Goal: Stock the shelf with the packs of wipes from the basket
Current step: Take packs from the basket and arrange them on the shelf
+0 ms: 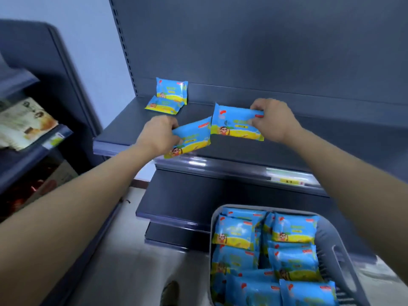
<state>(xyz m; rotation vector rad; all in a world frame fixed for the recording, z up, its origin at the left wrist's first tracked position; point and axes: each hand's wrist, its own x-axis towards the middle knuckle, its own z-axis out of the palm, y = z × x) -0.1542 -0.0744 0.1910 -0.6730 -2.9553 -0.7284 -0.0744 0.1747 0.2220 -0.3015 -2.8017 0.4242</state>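
Hovering over the shelf [298, 140], one pack [194, 138] is gripped by the left hand [157, 132] and a second pack [237, 124] by the right hand [273, 119], to be set down, probably, beside the shelved packs [171, 91].

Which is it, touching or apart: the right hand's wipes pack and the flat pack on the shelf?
Apart. The head view shows bare shelf between the wipes pack in the right hand and the flat pack.

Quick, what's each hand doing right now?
Left hand: fingers curled round a tilted pack of wipes.
Right hand: fingers gripping another pack of wipes by its end.
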